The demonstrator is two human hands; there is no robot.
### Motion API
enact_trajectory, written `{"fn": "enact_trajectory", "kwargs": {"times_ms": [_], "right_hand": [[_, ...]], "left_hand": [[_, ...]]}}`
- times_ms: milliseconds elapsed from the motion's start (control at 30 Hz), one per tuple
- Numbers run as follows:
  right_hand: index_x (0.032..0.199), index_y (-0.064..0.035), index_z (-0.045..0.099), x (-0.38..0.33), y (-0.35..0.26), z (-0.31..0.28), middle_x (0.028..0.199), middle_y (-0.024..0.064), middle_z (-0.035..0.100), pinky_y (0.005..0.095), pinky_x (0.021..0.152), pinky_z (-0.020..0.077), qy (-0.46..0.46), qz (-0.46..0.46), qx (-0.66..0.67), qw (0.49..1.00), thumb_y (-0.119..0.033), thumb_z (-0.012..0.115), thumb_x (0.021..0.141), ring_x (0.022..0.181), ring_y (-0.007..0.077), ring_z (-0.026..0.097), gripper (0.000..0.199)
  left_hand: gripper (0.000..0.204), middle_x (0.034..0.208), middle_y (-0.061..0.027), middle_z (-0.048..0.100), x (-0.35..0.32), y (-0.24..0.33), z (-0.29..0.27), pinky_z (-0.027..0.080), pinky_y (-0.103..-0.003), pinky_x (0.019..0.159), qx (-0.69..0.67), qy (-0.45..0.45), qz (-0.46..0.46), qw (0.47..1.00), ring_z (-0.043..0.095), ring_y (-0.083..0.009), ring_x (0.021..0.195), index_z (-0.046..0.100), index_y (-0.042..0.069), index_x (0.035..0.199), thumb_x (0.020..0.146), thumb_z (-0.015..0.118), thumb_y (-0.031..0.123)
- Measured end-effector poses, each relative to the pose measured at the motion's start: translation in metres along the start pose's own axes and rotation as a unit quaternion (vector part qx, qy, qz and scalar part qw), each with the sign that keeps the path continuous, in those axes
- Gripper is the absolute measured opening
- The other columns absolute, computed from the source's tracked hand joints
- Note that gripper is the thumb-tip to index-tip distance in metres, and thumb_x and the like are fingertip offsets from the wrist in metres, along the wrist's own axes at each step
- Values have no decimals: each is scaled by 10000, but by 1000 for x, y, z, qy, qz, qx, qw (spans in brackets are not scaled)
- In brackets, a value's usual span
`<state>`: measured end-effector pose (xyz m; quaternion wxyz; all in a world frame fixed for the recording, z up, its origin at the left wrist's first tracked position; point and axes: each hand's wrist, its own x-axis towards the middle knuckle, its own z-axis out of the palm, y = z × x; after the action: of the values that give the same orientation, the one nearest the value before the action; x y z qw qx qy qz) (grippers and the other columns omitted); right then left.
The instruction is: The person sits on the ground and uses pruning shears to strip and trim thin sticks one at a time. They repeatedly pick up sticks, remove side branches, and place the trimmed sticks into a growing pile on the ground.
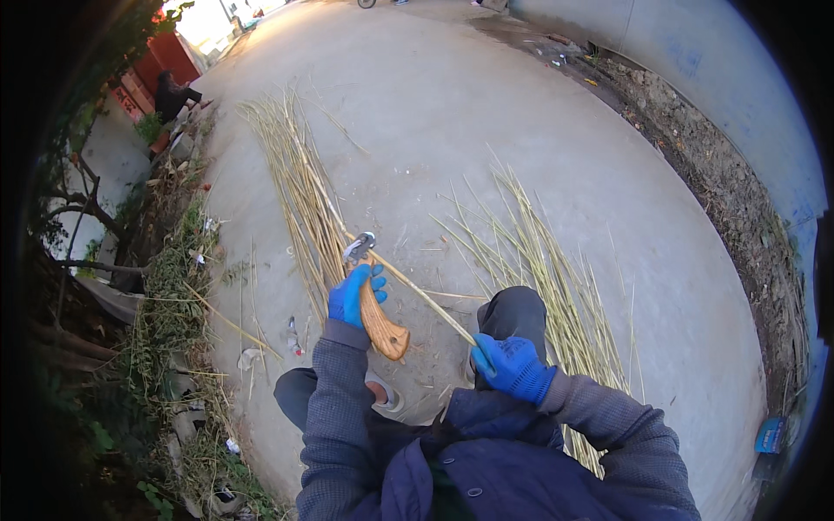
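Observation:
My left hand (354,295), in a blue glove, grips a tool with a curved wooden handle (382,326) and a small metal head (359,247). My right hand (512,366), also in a blue glove, holds the near end of a long pale yellow stalk (426,298). The stalk runs up and left from that hand and passes under the tool's metal head. Both hands are above my knees, over a concrete ground.
A long bundle of yellow stalks (300,195) lies on the concrete to the left, and a second spread of stalks (543,269) lies to the right. Weeds and rubble (174,304) line the left edge. A person (174,94) crouches far off at the upper left. A dirt strip and wall (738,130) run along the right.

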<state>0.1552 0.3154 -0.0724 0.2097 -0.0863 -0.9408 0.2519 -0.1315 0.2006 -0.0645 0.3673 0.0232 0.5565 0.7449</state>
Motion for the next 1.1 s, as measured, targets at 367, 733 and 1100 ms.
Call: {"fn": "enact_trajectory", "kwargs": {"times_ms": [367,733,1100], "right_hand": [[1268,5,547,-93,5,-84,646,130,611,426,530,467,-42,141,-94,985,-166,653,867,529,307,587,448],[1177,-21,590,33,23,-21,693,83,617,310,526,497,-84,263,368,888,-231,487,1012,550,163,598,286],[1022,-40,582,-44,-31,-36,723,187,606,423,546,497,-96,109,139,980,-164,567,933,625,354,628,154]], "left_hand": [[459,1103,-185,669,-12,-22,56,588,-335,684,119,-154,-47,980,682,-242,843,585,-52,1219,916,664,284],[351,1036,-155,687,-68,-38,65,595,-312,651,123,-186,-72,972,692,-212,782,591,-56,1181,958,610,215],[386,902,-174,698,-13,-13,-6,568,-283,587,57,-62,3,996,674,-207,691,618,-42,1138,915,668,269]]}}
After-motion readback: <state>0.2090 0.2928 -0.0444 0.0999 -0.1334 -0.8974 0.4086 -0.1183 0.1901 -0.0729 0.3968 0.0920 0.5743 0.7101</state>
